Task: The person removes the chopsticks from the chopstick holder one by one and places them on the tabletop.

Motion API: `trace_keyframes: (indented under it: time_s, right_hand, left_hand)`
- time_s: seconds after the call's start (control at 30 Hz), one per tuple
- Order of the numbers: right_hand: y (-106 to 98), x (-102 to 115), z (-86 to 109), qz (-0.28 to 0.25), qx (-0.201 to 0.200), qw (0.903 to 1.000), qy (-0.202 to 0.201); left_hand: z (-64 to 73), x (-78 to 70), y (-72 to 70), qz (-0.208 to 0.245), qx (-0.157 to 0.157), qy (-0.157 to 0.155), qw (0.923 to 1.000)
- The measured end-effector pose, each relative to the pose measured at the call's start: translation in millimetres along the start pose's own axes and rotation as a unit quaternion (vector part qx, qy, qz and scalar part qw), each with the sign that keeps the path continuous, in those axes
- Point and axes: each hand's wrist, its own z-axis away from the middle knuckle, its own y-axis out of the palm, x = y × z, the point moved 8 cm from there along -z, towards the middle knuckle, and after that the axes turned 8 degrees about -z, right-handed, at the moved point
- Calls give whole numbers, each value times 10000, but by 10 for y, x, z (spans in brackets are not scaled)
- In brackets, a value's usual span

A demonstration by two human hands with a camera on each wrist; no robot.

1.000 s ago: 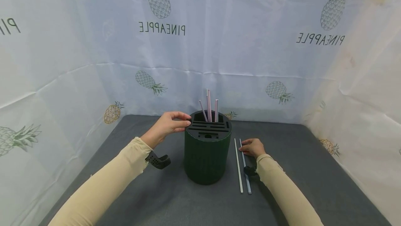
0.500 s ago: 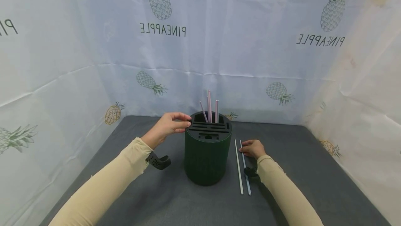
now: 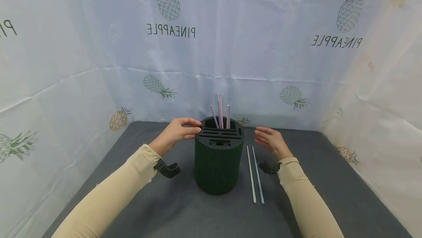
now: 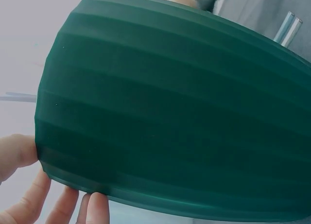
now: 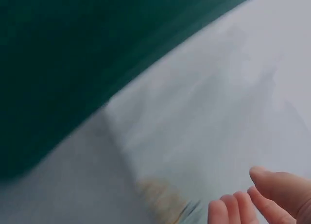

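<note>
A dark green round knife block with a slotted black top stands upright on the table. Several pink chopsticks stick up from its rear compartment. My left hand holds the block's left upper edge; in the left wrist view the thumb and fingertips touch its ribbed wall. On the table right of the block lie two thin metal chopsticks, side by side and slightly apart. Above and behind them my right hand hovers with nothing in it, fingers relaxed and apart from the block.
A dark grey cloth covers the table. White curtain printed with pineapples closes off the back and both sides. Black wrist-camera mounts hang below both wrists.
My right hand has let go of the right metal chopstick and moved up and away toward the back. The chopsticks stay in place. My left hand has not moved.
</note>
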Motion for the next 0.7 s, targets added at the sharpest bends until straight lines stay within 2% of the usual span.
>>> trace_keyframes:
  time_s: [0.13, 0.23, 0.33, 0.43, 0.57, 0.7]
  right_hand:
    - [211, 467, 129, -924, 305, 9926, -726]
    - [372, 744, 231, -1264, 422, 9821, -1335]
    - [558, 916, 323, -1076, 564, 9750, -1861]
    - [768, 996, 392, -731, 798, 9692, -2210]
    - [990, 1023, 448, -297, 1134, 9615, -2485]
    - [1115, 1020, 473, 50, 1304, 9587, -2529]
  left_hand:
    - [7, -9, 0, 27, 5, 54, 10000]
    - [10, -11, 3, 38, 12, 57, 10000]
    - [10, -6, 1, 56, -5, 8, 10000]
    - [10, -4, -3, 94, -21, -25, 10000]
    - [10, -9, 2, 55, 4, -11, 10000]
    - [2, -4, 8, 13, 27, 11, 10000]
